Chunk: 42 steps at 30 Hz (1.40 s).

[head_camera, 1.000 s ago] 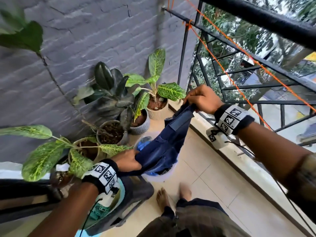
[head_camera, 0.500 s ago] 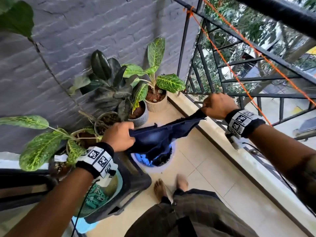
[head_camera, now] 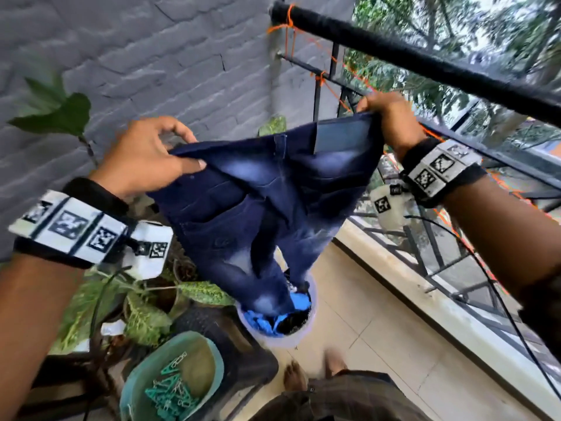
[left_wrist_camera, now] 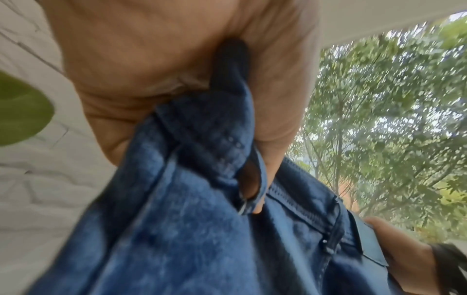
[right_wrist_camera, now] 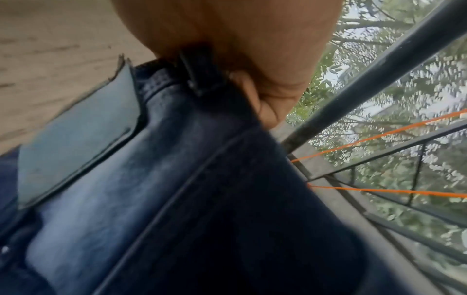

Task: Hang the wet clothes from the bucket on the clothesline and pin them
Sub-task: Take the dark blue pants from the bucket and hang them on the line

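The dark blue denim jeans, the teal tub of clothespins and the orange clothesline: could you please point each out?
dark blue denim jeans [head_camera: 282, 189], head view, seat below the waistband
teal tub of clothespins [head_camera: 214, 357], head view, right rim
orange clothesline [right_wrist_camera: 379, 135], right wrist view, upper strand

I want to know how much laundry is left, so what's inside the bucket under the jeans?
The bucket shows bright blue cloth and something dark beside it. The jeans, gripped by left hand and right hand, hang over its far side, hiding what lies there and deeper.

Jeans [head_camera: 267, 202] legs' ends hidden in bucket [head_camera: 312, 302]; left hand [head_camera: 142, 156] fingertips hidden behind waistband; wrist views blurred
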Each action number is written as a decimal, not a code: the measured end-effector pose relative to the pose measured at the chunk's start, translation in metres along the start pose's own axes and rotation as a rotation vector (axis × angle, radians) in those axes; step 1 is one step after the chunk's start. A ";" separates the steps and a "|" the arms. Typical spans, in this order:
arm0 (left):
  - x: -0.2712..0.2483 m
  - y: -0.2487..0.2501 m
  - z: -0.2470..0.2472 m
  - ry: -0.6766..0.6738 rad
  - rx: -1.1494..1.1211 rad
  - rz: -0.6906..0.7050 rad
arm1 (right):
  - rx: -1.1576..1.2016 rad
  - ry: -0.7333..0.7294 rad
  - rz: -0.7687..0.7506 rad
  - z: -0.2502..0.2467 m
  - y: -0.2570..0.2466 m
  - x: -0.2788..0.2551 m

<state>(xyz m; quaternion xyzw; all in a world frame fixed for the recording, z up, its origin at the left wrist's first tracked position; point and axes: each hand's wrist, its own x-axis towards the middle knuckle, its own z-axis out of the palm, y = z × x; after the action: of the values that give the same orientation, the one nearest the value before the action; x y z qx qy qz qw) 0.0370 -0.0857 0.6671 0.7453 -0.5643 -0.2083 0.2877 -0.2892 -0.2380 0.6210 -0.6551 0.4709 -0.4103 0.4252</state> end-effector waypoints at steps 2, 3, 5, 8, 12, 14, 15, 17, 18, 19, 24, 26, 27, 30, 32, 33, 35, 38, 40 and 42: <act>0.003 0.009 -0.016 0.012 0.008 0.033 | 0.118 0.059 0.027 -0.001 -0.019 0.006; 0.005 0.008 -0.021 0.008 -0.002 0.030 | 0.131 0.069 0.047 0.000 -0.022 0.008; 0.005 0.002 -0.020 -0.043 -0.038 -0.010 | 0.065 0.016 0.026 0.005 -0.018 0.007; -0.002 -0.016 0.002 -0.103 -0.097 -0.095 | -0.055 -0.173 0.005 0.014 0.008 -0.011; -0.003 -0.056 0.027 -0.131 -0.184 -0.254 | -0.209 -0.521 0.028 0.020 0.033 -0.042; -0.002 -0.071 0.037 -0.193 -0.168 -0.279 | -0.359 -0.686 0.078 0.023 0.039 -0.053; -0.004 -0.076 0.041 -0.241 -0.151 -0.273 | -0.422 -0.775 0.098 0.026 0.040 -0.058; -0.008 -0.087 0.051 -0.308 -0.144 -0.263 | -0.512 -0.920 0.142 0.030 0.041 -0.066; -0.011 -0.094 0.057 -0.312 -0.147 -0.269 | -0.575 -0.950 0.138 0.031 0.042 -0.068; -0.014 -0.100 0.062 -0.315 -0.158 -0.279 | -0.658 -0.946 0.119 0.032 0.043 -0.069; -0.041 -0.107 0.094 -0.362 -0.249 -0.413 | -0.634 -0.505 0.066 0.052 0.055 -0.075; -0.052 -0.101 0.108 -0.345 -0.393 -0.469 | -0.548 -0.316 0.111 0.071 0.060 -0.080; -0.057 -0.096 0.115 -0.335 -0.463 -0.498 | -0.490 -0.255 0.150 0.081 0.061 -0.084; -0.066 -0.073 0.133 -0.327 -0.662 -0.579 | -0.330 -0.183 0.174 0.111 0.065 -0.097; -0.068 -0.061 0.143 -0.320 -0.781 -0.633 | -0.294 -0.221 0.112 0.125 0.066 -0.109; -0.070 -0.056 0.147 -0.312 -0.845 -0.659 | -0.263 -0.249 0.095 0.130 0.065 -0.116; -0.072 -0.048 0.153 -0.297 -0.951 -0.699 | -0.222 -0.273 0.059 0.140 0.063 -0.131; -0.073 -0.040 0.155 -0.288 -1.064 -0.741 | -0.154 -0.323 0.059 0.146 0.060 -0.148; -0.074 -0.036 0.154 -0.287 -1.097 -0.744 | -0.123 -0.379 0.025 0.142 0.058 -0.157; -0.076 -0.034 0.153 -0.283 -1.104 -0.735 | -0.115 -0.450 -0.013 0.137 0.056 -0.164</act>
<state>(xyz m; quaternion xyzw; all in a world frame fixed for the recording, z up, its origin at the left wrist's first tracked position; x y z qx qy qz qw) -0.0569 -0.0352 0.5292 0.5980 -0.1174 -0.6457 0.4601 -0.2122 -0.0675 0.5043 -0.7563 0.3824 -0.2293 0.4787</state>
